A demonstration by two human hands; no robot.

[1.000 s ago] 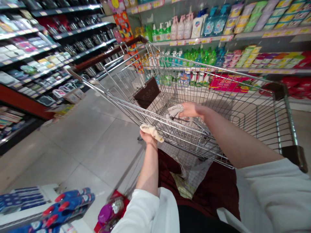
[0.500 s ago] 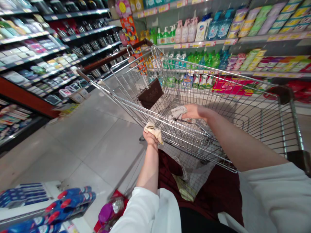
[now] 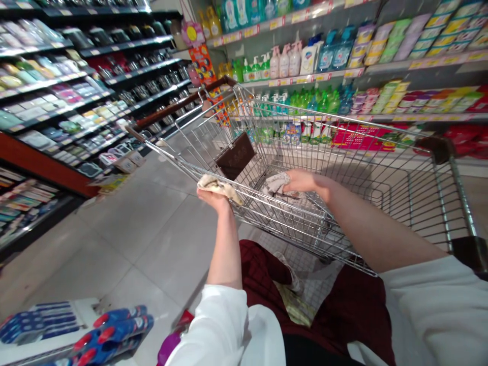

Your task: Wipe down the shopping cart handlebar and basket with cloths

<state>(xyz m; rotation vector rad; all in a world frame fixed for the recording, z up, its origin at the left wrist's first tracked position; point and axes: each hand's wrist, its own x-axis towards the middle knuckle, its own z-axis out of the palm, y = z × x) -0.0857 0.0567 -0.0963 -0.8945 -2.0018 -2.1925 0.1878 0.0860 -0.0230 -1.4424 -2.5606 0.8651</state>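
A wire shopping cart [image 3: 343, 114] stands in front of me, a brown panel [image 3: 235, 155] fixed inside it. Outside its near wall, my left hand [image 3: 214, 200] presses a cream cloth [image 3: 218, 186] against the wires close under the top rail. The fingers lie partly hidden behind that cloth. My right hand [image 3: 302, 182] reaches over the rail into the basket, closed on a greyish-white rag [image 3: 276, 183] low inside. Wires cross in front of the rag, so its lower part is only partly visible.
Shelves of pump bottles [image 3: 284, 62] and stacked tubs run behind the cart. Dark shelves with pots [image 3: 143, 90] and boxes stand at left. Blue bottles with red caps [image 3: 114, 330] sit at lower left, by a purple-lidded container [image 3: 169, 348]. Grey floor tiles [image 3: 152, 223] lie between.
My left hand has slid left and upward along the cart's near side with the cream cloth. The right hand has shifted only slightly inside the basket with its rag.
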